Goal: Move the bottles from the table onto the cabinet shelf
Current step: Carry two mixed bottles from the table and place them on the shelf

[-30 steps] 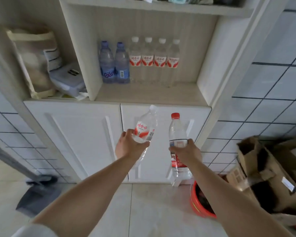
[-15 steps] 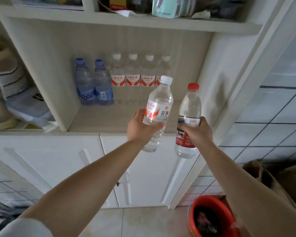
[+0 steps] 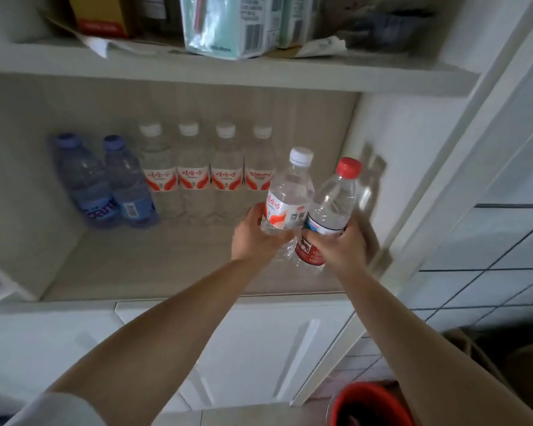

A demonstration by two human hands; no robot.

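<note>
My left hand grips a clear white-capped bottle with a red-and-white label. My right hand grips a clear red-capped bottle with a red lower label. Both bottles are held upright, side by side and touching, inside the open cabinet shelf at its right end, above the shelf board. Along the back of the shelf stand two blue bottles on the left and several white-capped bottles with the same red label in a row.
The cabinet's white right wall is close beside the red-capped bottle. An upper shelf holds boxes and packets. White doors lie below. A red bucket stands on the floor at lower right, by a tiled wall.
Both hands have risen and gone forward from in front of the lower doors into the shelf opening, carrying the bottles. The two bottles have come together. The view has drawn closer to the cabinet.
</note>
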